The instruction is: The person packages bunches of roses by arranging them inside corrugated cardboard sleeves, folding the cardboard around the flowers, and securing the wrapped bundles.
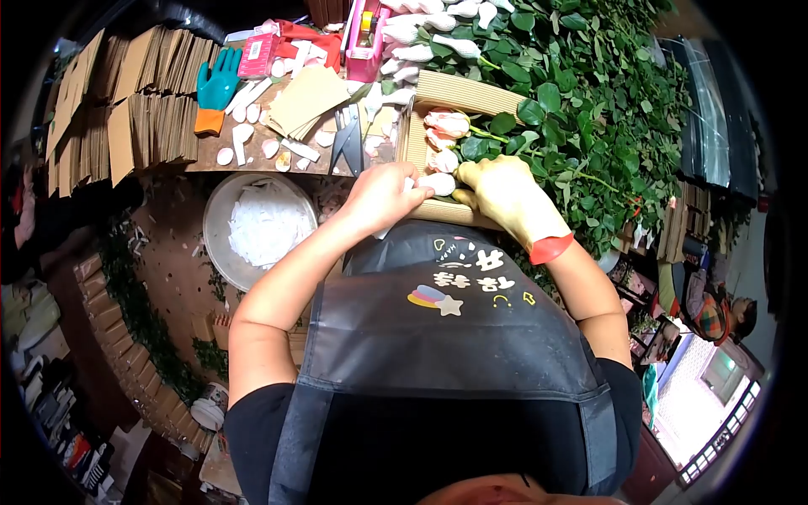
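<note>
My left hand (385, 197) is bare, its fingers closed at the white-wrapped head of a rose (438, 183); what exactly they pinch is partly hidden. My right hand (507, 198), in a yellow rubber glove with a red cuff, curls around the stem side of the same rose. Both hands are over a corrugated cardboard wrap (467, 87) in which pale pink roses (446, 124) lie side by side, heads to the left and leaves to the right. Scissors (347, 143) with dark handles lie just beyond my left hand.
Cardboard sheets (156, 126) are stacked at the left. A tub of white scraps (268, 225) stands below the table edge. Nearby are a teal glove (219, 78), a pink tape dispenser (365, 42), net-sleeved roses (412, 34) and a large leafy heap (589, 109). Another person (715, 311) is far right.
</note>
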{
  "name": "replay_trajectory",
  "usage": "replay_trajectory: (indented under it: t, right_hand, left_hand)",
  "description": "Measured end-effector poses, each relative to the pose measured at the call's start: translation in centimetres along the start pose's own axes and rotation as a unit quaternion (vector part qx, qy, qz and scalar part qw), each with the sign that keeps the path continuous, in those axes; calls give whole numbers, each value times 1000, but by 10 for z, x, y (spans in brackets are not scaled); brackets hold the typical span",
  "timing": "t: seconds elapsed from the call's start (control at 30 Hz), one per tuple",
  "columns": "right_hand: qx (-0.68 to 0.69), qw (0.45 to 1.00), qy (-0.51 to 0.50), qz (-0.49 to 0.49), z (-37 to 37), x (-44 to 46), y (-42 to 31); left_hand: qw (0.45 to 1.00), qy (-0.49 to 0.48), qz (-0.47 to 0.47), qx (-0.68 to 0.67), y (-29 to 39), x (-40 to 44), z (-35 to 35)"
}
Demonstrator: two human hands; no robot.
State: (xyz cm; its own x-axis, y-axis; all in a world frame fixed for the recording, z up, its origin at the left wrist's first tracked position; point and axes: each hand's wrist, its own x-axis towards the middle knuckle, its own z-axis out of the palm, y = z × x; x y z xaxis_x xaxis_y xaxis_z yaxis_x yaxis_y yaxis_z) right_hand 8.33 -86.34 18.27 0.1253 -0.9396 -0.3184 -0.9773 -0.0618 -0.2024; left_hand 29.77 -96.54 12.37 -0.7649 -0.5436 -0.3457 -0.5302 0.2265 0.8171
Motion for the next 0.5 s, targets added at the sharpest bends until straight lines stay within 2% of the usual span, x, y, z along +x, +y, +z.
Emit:
replay_trajectory:
  t: [0.03,0.13,0.23,0.3,0.4,0.47,0.5]
  right_hand:
    - [4,1000,0,3,2,1,1]
    - [7,1000,-6,7,6,2,0]
    - [-4,1000,6,-2,6,4,-3]
    - [-5,999,46,-29,13,3,-1]
    - [-38,999,28,-19,27,5,4]
    - [-17,997,46,-52,24,5,5]
    - [-7,999,38,-31,25,10,4]
  left_hand:
    - [999,27,16,4,0,-2,3]
    - [996,47,-17,-78,-3,-7,11]
    - [985,118,18,-125,-15,-7,27]
    - [977,126,-6,-170,-26,-3,41]
    - [962,196,-25,-190,-17,-6,49]
    - [928,251,25,-274,-15,-11,48]
    - [896,257,51,-357,-37,-2,61]
